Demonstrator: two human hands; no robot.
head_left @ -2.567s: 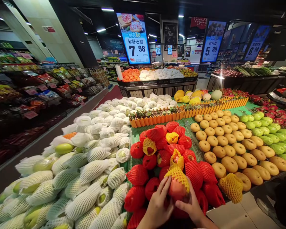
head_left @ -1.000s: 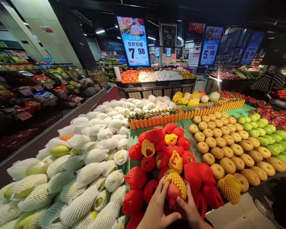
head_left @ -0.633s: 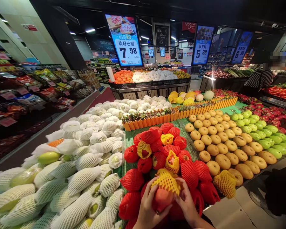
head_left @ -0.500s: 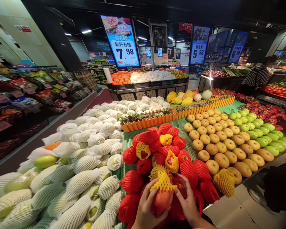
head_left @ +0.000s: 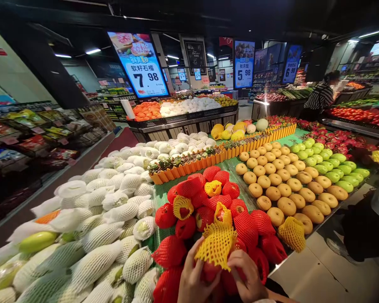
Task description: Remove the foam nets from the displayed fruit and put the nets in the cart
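My left hand [head_left: 192,280] is wrapped around a reddish pomegranate [head_left: 210,271], whose upper part sits inside a yellow foam net sleeve [head_left: 217,244]. The fingertips of my right hand [head_left: 248,275] pinch the lower right edge of that sleeve. Under and around both hands lie several pomegranates in red foam nets [head_left: 246,227]. A few others among them wear yellow nets, like the one with an open top [head_left: 222,213] just beyond my hands.
White-netted fruit [head_left: 97,235] fills the left side of the stand. Round brown pears [head_left: 286,206] and green fruit [head_left: 337,168] lie to the right. An orange planter fence [head_left: 189,162] runs behind. A person in a striped top [head_left: 318,97] stands at the back right.
The yellow sleeve has been drawn down over more of the pomegranate. My right hand's fingers have closed in on the sleeve's edge. The view has turned slightly right.
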